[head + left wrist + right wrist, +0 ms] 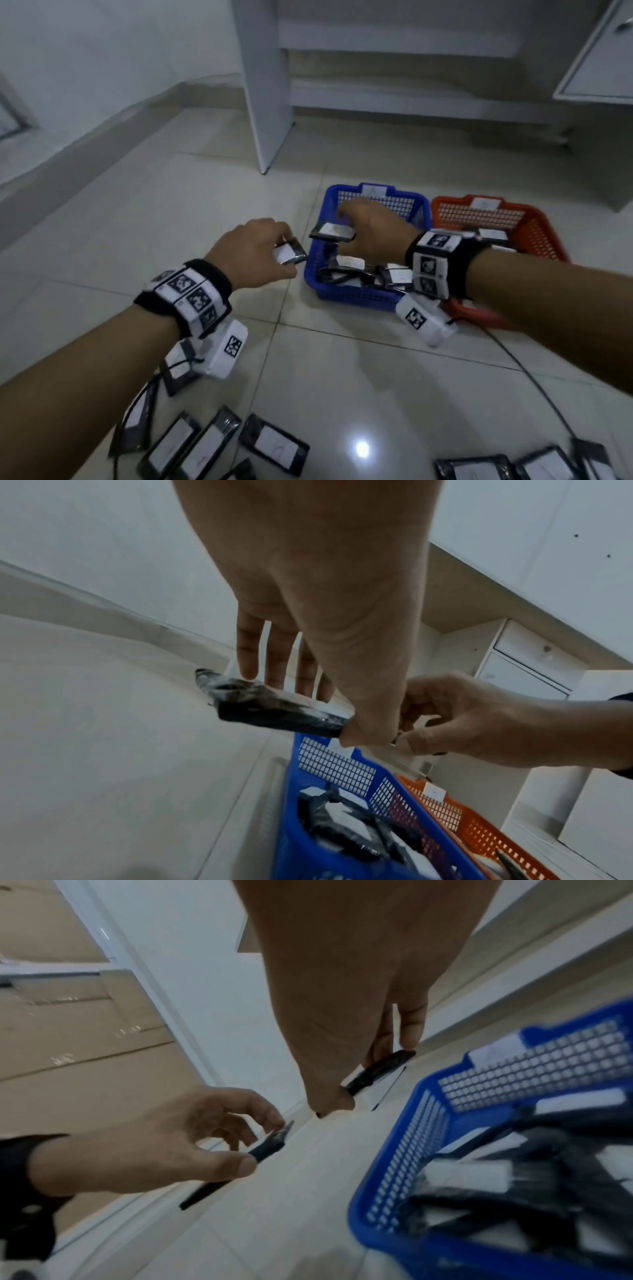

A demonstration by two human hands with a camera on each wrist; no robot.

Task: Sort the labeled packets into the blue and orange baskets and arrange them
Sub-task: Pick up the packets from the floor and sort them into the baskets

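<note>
The pale tiled floor (342, 359) ran back to a white wall and the legs of a white desk (263, 85), and everything for the job lay on those tiles. Beyond the arms stood the blue basket (346, 298), with the orange basket (544, 233) touching its right side; each carried a small white tag on its far rim, too blurred to read. Several dark packets with white labels already lay jumbled in the blue basket, and at least one showed in the orange one. Many loose packets (274, 445) waited on the near floor, spread to the left and right. The right hand (373, 233) reached over the blue basket, thumb and fingers pinching a packet (334, 232) flat above the ones already inside. The left hand (253, 253) hovered just left of that basket's near-left corner, its thumb and fingertips closed on a second packet (291, 255) held clear of the floor. The step in hand looked like dropping sorted packets into the blue basket, one from each hand, with much of the sorting left. The next move would probably call for lowering the right packet flat onto the pile and letting go, then bringing the left one over the rim, provided its label matched that basket; the labels could not be read here.
</note>
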